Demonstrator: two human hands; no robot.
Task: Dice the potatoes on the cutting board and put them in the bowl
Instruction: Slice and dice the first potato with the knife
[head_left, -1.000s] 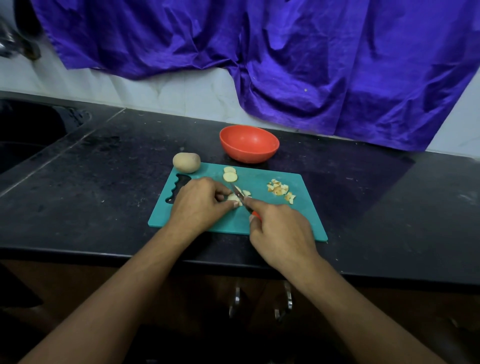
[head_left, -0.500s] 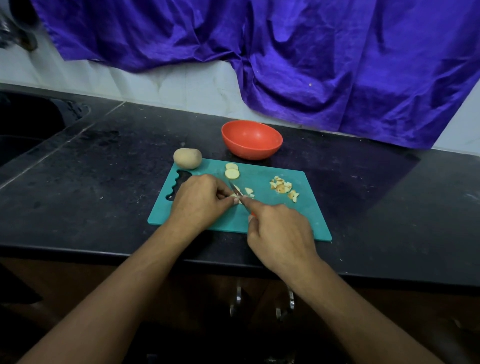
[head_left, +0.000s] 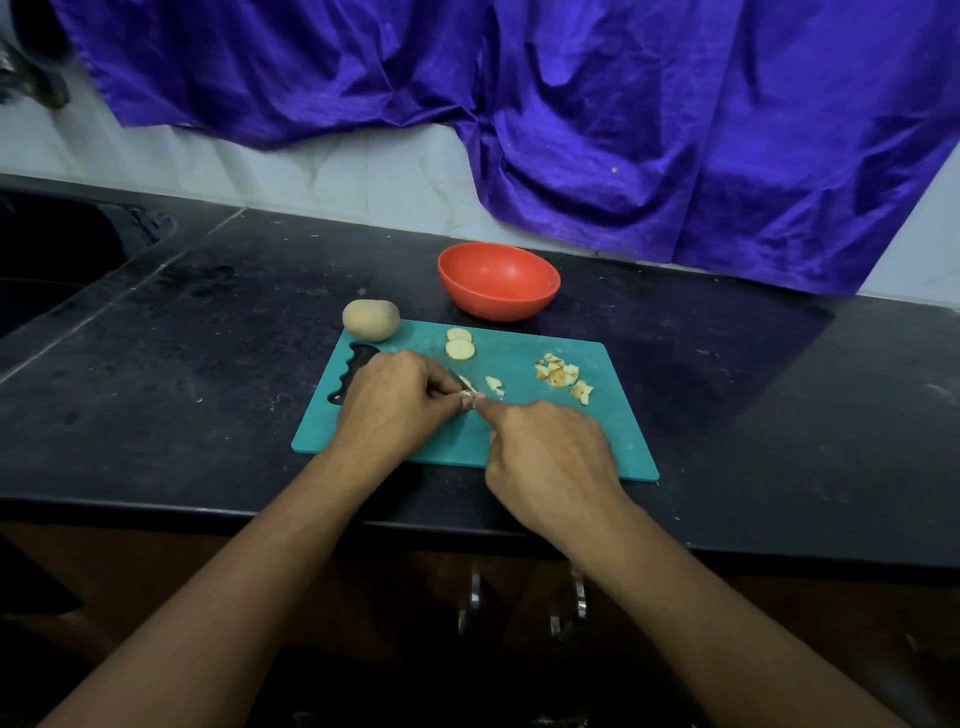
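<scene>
Dicing a potato slice mid-board
The left hand (head_left: 395, 405) pinches a small potato piece (head_left: 467, 400) near the cutting board's (head_left: 613, 441) centre, and the right hand (head_left: 545, 457) clenches the knife (head_left: 462, 382). Tuck the left fingertips back and make short, even cuts. 2 slices (head_left: 460, 345) wait by the far edge, with the bowl (head_left: 498, 280) beyond.

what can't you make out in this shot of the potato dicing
- Head view, knife: only a bit of blade shows; the right hand covers the handle.
- Head view, potato piece being cut: mostly hidden under the left hand, so its shape is unclear.
- Head view, sink: dark and cut off by the left edge.
</scene>
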